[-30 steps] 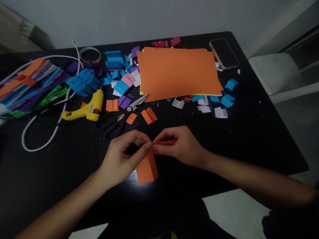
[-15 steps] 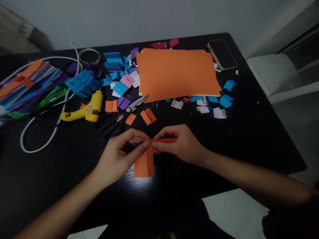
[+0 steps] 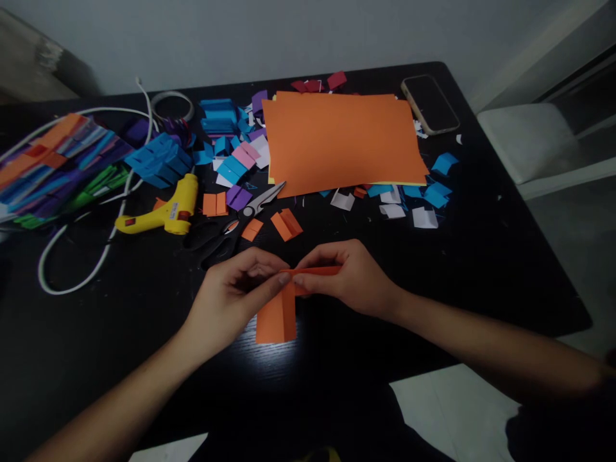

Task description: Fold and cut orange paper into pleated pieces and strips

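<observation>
A folded piece of orange paper (image 3: 275, 319) is held up between my two hands over the front of the black table. Thumb and fingers of my left hand (image 3: 233, 289) pinch its upper part, and a creased flap hangs down below. From the other side, my right hand (image 3: 353, 279) pinches a narrow folded orange strip that runs toward the right; its far end is hidden in the palm. The fingertips of both hands nearly meet at the fold. Just beyond lie small folded orange pieces (image 3: 287, 225) and black-handled scissors (image 3: 248, 212).
Orange sheets (image 3: 344, 141) lie stacked at the back among blue, white and purple paper scraps. A yellow glue gun (image 3: 168, 212) and a looped white cable (image 3: 45, 276) are on the left, near bundled folded strips (image 3: 58, 167). A phone (image 3: 430, 104) rests at the back right.
Hardly anything differs. The hanging orange flap has shifted very slightly to the left, while both hands keep their pinch in the same place.
</observation>
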Demonstrator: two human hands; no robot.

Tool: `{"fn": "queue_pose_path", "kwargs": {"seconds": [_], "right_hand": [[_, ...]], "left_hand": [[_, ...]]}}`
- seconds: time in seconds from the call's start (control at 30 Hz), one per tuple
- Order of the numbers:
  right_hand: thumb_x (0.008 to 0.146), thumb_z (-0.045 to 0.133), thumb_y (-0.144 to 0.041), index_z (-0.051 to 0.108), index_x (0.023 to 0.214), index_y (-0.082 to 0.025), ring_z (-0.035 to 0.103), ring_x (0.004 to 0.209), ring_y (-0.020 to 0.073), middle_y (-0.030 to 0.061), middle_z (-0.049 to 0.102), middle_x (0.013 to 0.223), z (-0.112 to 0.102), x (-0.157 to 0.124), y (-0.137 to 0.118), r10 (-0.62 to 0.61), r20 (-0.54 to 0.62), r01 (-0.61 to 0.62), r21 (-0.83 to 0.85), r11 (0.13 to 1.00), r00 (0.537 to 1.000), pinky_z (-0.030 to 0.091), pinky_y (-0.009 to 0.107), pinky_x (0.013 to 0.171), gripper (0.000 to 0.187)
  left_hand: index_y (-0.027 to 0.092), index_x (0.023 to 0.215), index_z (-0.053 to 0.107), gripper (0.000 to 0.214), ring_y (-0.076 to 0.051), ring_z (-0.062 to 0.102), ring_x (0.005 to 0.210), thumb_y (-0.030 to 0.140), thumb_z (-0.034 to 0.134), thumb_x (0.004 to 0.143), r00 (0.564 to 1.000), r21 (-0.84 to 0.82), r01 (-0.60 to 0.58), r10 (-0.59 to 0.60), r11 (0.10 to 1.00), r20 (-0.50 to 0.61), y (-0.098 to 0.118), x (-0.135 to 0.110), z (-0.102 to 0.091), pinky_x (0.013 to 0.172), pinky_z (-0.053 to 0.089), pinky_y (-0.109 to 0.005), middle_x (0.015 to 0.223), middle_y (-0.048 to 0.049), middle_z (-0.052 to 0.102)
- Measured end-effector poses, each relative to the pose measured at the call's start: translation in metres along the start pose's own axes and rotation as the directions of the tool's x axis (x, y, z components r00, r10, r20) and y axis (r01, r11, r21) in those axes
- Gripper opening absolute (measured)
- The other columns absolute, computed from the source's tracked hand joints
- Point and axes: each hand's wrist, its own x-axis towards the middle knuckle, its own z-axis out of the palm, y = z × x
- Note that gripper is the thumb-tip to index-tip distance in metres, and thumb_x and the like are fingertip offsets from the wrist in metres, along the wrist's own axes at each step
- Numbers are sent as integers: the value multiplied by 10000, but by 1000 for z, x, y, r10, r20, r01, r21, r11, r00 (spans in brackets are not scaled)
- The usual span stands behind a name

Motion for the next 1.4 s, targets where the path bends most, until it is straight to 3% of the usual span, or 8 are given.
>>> {"fn": "queue_pose_path", "kwargs": {"seconds": [0.93, 1.17, 1.4], "right_hand": [[678, 941, -228, 826, 906, -203, 715, 775, 138, -15, 787, 838, -2, 0, -2, -48, 26, 51, -98, 994, 998, 555, 243, 722, 257], [663, 935, -179, 823, 873, -197, 702, 757, 136, -16, 779, 803, -1, 0, 0, -40, -3, 40, -102, 994, 999, 546, 239, 703, 239], [701, 921, -289, 824, 899, -196, 716, 806, 171, 16, 791, 860, -1, -2, -2, -20, 11, 21, -142, 990, 1000, 563, 300, 755, 239]], "left_hand": [[187, 857, 757, 70, -90, 642, 633, 243, 799, 861, 997, 16, 21, -19, 1000, -71, -2, -1, 1, 581, 509, -169, 711, 23, 709], [187, 856, 742, 83, -91, 637, 644, 262, 769, 881, 999, 30, 25, -24, 999, -38, 1, -1, 2, 586, 496, -169, 717, 23, 702], [175, 859, 737, 155, -112, 592, 615, 316, 708, 918, 1000, 114, 13, -16, 993, 23, 3, 2, -5, 543, 452, -201, 706, 0, 686]]}}
